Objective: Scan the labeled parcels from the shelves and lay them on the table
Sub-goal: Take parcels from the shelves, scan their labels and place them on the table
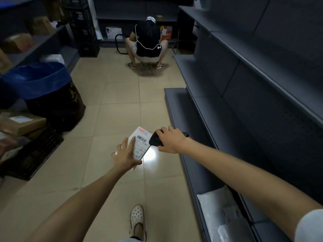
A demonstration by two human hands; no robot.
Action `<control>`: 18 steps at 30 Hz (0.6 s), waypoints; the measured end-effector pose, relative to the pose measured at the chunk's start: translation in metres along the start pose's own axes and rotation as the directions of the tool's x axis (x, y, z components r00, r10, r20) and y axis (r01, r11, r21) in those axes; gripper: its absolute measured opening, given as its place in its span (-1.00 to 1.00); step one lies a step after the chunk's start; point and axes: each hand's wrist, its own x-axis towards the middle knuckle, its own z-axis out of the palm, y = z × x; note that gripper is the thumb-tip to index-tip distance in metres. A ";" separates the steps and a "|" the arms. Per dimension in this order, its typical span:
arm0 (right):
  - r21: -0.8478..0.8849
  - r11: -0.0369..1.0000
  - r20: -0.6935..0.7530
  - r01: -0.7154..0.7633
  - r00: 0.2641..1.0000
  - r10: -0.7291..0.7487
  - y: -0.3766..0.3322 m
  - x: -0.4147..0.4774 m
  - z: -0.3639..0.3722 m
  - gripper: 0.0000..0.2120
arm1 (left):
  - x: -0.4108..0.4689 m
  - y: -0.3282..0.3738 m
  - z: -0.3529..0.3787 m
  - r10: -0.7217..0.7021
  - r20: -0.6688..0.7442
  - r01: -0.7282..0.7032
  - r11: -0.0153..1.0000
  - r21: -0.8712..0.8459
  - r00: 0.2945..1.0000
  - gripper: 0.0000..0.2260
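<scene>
On my left the shelves [43,44] hold brown boxes [17,42], and nearer me, past a blue-lined bin [35,81], more taped boxes [21,121] sit stacked on a black crate [33,154], so by my reckoning plenty is left to scan. My left hand [125,154] holds a white parcel [141,142] out over the floor, fingers spread across its label side, barcode turned up toward the right. Far down the aisle a person [147,41] crouches at the end shelves. Just right of the parcel my right hand [170,140] is wrapped around a black scanner [155,139], its nose almost on the label; a bright patch [151,155] falls on the tiles below. I judge the scan of this one is under way, and carrying it to the bench, which I cannot see from here, is yet to come. The grey shelves [244,102] on my right are mostly bare, with one plastic-wrapped packet [218,206] lying near me.
</scene>
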 end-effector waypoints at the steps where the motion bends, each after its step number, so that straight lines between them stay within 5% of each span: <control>1: -0.001 1.000 -0.001 -0.022 1.000 0.022 0.012 0.025 -0.011 -0.41 | 0.032 -0.001 -0.011 0.016 0.003 -0.016 1.000 0.002 1.000 0.01; 9: 0.073 0.980 0.005 -0.185 0.983 0.185 0.099 0.202 -0.080 -0.39 | 0.265 0.008 -0.081 0.101 0.042 -0.101 0.995 0.003 0.994 0.03; 18: 0.060 0.977 0.137 -0.207 0.971 0.197 0.203 0.368 -0.069 -0.42 | 0.456 0.045 -0.065 0.152 0.115 -0.155 0.988 0.013 0.982 0.03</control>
